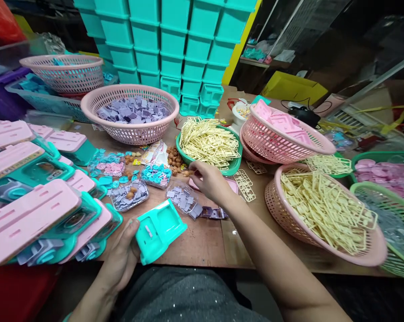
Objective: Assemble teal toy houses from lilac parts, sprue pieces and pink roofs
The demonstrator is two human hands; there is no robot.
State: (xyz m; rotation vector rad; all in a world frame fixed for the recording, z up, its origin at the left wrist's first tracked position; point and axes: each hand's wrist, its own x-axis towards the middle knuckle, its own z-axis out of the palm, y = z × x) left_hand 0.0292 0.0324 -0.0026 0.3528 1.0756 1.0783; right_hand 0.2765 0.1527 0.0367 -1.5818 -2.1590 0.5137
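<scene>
Your left hand (121,259) sits low in the frame, left of centre, fingers wrapped around the edge of a teal tray (159,230) held tilted over the table (205,243) edge; your right hand (210,181) reaches to the middle of the frame, fingers bent and close together over small parts, though you cannot tell if they pinch anything; just left of it lies a clear bag of purple pieces (184,201); above it a green dish of cream frames (208,143); pink-topped teal cases (37,201) stack at the left.
</scene>
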